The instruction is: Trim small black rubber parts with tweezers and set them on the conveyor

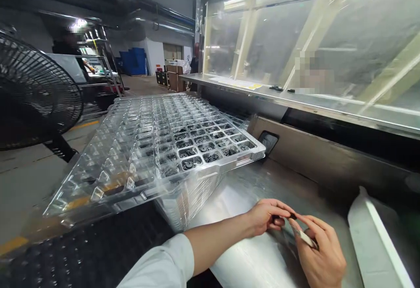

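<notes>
White strip (306,238) in right hand (323,255) slants toward left hand (265,216).

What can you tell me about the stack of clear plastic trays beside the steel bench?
The stack of clear plastic trays looks thermoformed, with a grid of square pockets and a raised rim. Pockets at the end nearest the stainless steel bench hold dark ring-shaped parts; farther pockets show none. Neither hand touches it.

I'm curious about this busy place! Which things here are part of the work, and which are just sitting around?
Part of the work: left hand, right hand, small dark piece, clear plastic trays, dark round parts.

Just nearby: standing fan, blue crates, steel shelf.
</notes>
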The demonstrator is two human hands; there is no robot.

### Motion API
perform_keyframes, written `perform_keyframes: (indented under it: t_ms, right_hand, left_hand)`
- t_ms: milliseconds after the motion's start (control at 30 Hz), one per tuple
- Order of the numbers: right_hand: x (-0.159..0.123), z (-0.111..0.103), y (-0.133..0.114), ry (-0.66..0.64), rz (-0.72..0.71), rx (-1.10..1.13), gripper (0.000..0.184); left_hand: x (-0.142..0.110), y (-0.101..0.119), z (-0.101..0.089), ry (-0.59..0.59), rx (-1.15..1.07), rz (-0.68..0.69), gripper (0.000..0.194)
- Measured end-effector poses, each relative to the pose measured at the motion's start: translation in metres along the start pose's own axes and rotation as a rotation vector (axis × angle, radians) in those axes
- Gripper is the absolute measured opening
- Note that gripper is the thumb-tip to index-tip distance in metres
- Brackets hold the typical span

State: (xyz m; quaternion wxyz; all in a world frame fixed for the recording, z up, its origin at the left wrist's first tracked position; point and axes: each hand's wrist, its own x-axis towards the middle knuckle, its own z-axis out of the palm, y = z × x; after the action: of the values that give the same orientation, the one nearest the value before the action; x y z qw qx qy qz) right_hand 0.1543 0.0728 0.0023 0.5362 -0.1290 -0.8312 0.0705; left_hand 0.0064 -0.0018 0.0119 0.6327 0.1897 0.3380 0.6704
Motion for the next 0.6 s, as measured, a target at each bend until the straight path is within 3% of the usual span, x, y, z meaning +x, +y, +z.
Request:
perform_keyframes:
  t_ms: [100,233,433,600]
  right_hand:
    - [-0.0057,0.0014,0.0025,-0.01,0.193,-0.018,0.043]
    - [-0.011,0.0007,0.0083,-0.141,0.46,0.0,0.058]
    - [-0.0027,-0.0001,0.0027,-0.239,0.676,0.019,0.055]
    - [-0.0091,0.0022,0.0085,-0.205,0.713,0.093,0.045]
  left_hand:
    - [-0.0037,0.0057,0.0007,0.086,0.052,0.064,0.043]
    - [-0.0046,0.0044,0.0045,0.192,0.202,0.156,0.034]
    - [-0.0028,0.0008,0.0038,0.209,0.356,0.165,0.027]
    - [-0.0064,-0.0004,0.001,0.193,0.456,0.221,0.01]
